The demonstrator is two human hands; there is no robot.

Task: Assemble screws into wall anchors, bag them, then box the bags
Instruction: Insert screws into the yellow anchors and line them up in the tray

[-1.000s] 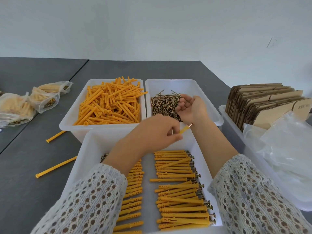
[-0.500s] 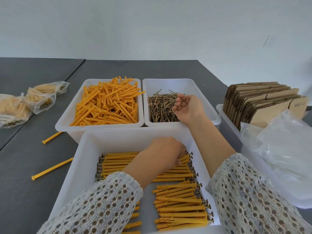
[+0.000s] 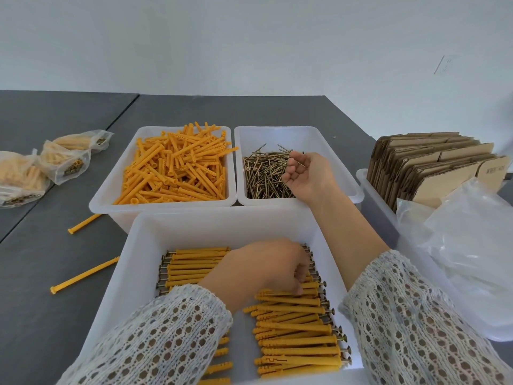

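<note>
Printing on one flattened carton [image 3: 494,170] was too small to read. Orange wall anchors with screws [image 3: 297,327] lay in rows in the near bin [image 3: 133,262]. The left hand [image 3: 266,266] rested among them, fingers curled down on one. The right hand [image 3: 308,173], palm-up and cupped, held screws [image 3: 263,173] above the screw bin [image 3: 327,134].

Three white tubs [image 3: 177,202], three filled bags [image 3: 65,162]
</note>
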